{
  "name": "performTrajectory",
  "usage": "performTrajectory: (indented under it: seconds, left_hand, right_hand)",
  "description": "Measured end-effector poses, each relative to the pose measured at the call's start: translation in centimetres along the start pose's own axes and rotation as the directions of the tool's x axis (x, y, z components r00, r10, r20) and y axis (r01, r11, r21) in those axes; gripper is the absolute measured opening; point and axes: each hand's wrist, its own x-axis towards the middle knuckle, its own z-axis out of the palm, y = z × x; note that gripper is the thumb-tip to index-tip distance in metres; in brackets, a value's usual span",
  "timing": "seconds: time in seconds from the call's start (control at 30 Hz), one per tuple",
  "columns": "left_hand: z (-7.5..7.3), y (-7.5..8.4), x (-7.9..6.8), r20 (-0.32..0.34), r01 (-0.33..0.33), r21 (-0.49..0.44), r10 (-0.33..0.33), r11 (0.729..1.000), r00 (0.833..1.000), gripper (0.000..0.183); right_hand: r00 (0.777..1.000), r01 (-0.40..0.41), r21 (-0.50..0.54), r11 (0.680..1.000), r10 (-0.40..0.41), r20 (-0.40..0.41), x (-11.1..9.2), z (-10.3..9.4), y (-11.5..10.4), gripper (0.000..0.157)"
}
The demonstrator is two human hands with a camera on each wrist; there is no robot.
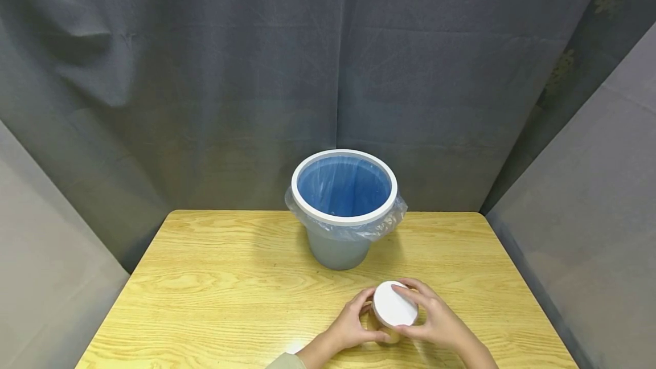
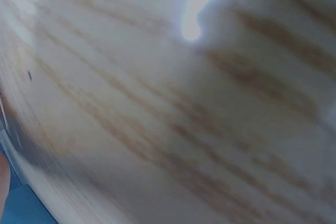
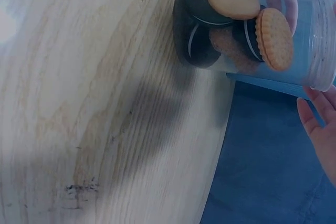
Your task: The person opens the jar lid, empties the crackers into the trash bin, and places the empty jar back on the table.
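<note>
A clear jar (image 3: 299, 51) with a white lid (image 1: 393, 303) stands near the front of the table, held between both hands. Inside it, the right wrist view shows several cookies: dark sandwich cookies (image 3: 202, 6) with a pale filling, and golden ones (image 3: 275, 40). My left hand (image 1: 353, 323) grips the jar's side below the lid, thumb toward me. From the right, my right hand (image 1: 433, 320) holds the lid's edge with thumb and fingers, the index finger lying over its top. In the left wrist view, mostly table surface shows, with the jar out of frame.
A grey bin (image 1: 338, 252) with a white rim and a clear plastic liner (image 1: 384, 224) stands behind the jar at the back of the wooden table (image 1: 215, 300). Dark curtain (image 1: 230, 84) hangs behind, and pale panels flank both sides.
</note>
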Motion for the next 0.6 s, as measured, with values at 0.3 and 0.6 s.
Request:
performTrajectory:
  seconds: [0.3,0.6]
  left_hand:
    - [0.0,0.0,0.0,-0.001,0.013,-0.002,-0.013,1.000,1.000,0.085]
    - [-0.1,0.0,0.0,0.006,0.037,-0.014,-0.037,0.999,0.999,0.085]
  right_hand:
    - [0.999,0.032,-0.002,0.999,-0.032,0.031,0.3,-0.5,0.1,0.065]
    - [0.995,0.047,0.014,0.999,-0.048,0.088,0.7,-1.1,0.2,0.063]
